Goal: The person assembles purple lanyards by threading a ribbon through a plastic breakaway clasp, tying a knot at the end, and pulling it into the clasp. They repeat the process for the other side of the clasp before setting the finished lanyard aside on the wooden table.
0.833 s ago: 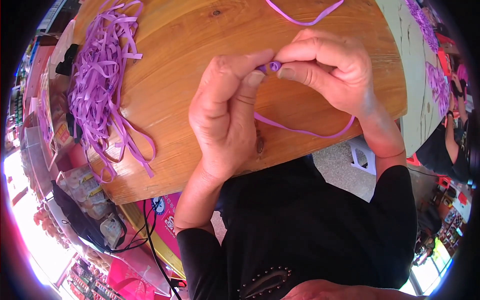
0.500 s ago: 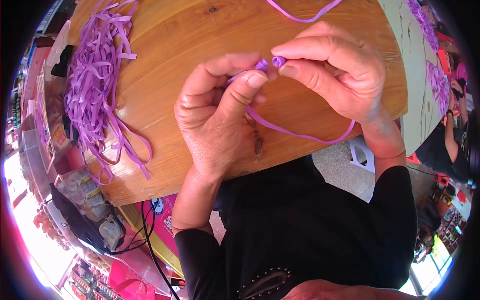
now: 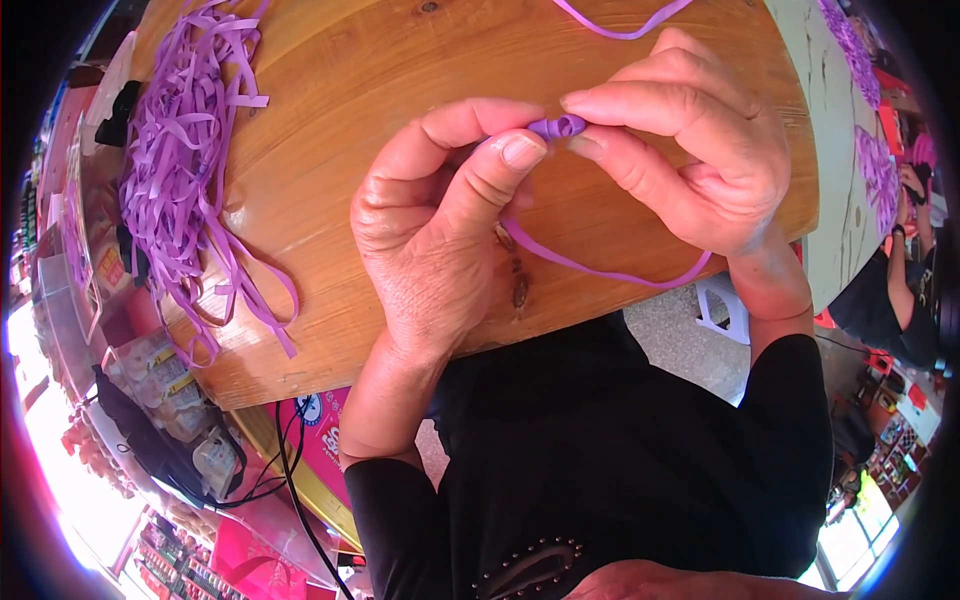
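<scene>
A small tight roll of purple ribbon (image 3: 556, 128) sits over the middle of the table, between my two hands. My left hand (image 3: 425, 225) pinches its left end between thumb and forefinger. At the right end, my right hand (image 3: 695, 145) has thumb and forefinger tips closed around the spiral opening, its other fingers curled. A length of purple ribbon (image 3: 610, 273) hangs from below my left hand and curves right along the table's near edge. My left fingers hide part of the roll.
A big tangled heap of purple ribbons (image 3: 185, 150) lies on the left of the wooden table (image 3: 340, 90). Another ribbon (image 3: 630, 34) curves at the far edge. A white-topped table (image 3: 835, 190) stands right, with more ribbons and a person's arm (image 3: 900, 280) beyond. Black cables (image 3: 290, 480) hang lower left.
The two rolled purple pieces, apart before, now meet end to end as one roll. My left hand has shifted slightly right, and the right hand's fingertips have spread a little around the spiral.
</scene>
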{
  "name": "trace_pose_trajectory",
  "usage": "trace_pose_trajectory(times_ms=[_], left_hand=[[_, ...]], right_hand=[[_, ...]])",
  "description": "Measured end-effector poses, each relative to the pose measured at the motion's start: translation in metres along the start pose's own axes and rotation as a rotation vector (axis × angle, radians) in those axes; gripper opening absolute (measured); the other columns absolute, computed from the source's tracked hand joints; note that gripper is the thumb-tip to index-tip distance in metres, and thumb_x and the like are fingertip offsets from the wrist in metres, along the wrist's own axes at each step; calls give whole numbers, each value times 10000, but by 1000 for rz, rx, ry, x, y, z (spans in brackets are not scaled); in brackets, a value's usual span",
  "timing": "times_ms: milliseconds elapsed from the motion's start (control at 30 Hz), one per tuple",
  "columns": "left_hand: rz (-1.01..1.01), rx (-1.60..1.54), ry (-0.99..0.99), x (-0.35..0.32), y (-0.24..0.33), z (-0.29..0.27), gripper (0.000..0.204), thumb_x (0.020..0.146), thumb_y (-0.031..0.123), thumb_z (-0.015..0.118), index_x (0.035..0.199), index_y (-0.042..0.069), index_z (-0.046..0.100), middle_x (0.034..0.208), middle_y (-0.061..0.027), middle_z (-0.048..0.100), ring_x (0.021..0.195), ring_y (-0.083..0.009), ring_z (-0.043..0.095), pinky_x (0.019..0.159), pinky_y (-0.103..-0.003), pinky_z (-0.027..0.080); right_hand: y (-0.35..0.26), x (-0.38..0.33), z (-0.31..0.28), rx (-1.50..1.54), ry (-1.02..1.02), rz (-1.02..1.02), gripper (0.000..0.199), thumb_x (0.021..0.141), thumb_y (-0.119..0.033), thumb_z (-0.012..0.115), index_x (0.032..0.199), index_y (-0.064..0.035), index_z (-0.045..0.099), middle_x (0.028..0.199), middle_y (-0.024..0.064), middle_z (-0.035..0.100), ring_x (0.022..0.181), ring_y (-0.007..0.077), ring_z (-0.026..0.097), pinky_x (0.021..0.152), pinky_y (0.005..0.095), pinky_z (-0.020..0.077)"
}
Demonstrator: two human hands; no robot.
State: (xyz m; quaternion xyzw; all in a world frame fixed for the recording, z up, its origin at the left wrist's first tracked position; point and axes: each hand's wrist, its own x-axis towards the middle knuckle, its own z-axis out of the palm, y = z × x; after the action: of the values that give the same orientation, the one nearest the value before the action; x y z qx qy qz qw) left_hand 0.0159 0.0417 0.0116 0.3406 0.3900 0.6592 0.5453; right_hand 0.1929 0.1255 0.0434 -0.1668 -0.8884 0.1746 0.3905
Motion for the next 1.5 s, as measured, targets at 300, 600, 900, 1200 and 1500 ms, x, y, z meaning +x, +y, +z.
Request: trace_pose_trajectory(times_ms=[300,600,900,1200,1500], left_hand=[[151,182,18,1,-2,3,115,874,-34,694,988,-20,680,901,-29,644,815,-66,571,742,-206,457],[214,173,-100,0,-5,1,109,878,-9,672,983,-18,643,956,-80,649,913,-136,554,863,-267,420],[207,204,-90,-4,-3,1,118,867,-11,685,972,-7,633,935,-60,616,880,-131,525,848,-263,407],[292,275,-125,-5,-8,0,86,878,-6,676,931,2,608,846,-35,579,761,-102,462,727,-235,380],[503,477,-88,1,-15,-2,93,870,-7,716,880,17,627,755,1,601,649,-41,483,565,-199,398]], right_hand=[[-4,1,-1,-9,-36,-6,305,706,68,777,995,19,695,851,98,687,671,182,566,574,284,397],[-8,0,-3,-28,-34,-7,264,723,16,778,973,28,694,827,93,674,665,186,555,569,284,405],[-9,-2,2,-65,-5,-68,246,728,-1,780,954,40,691,802,92,655,648,192,541,549,276,403],[-13,-3,4,101,-48,70,184,777,-4,753,933,40,665,778,79,624,635,165,501,546,273,363],[-20,-8,5,469,-107,528,111,850,-14,706,925,37,642,796,45,585,679,95,468,578,243,352]])
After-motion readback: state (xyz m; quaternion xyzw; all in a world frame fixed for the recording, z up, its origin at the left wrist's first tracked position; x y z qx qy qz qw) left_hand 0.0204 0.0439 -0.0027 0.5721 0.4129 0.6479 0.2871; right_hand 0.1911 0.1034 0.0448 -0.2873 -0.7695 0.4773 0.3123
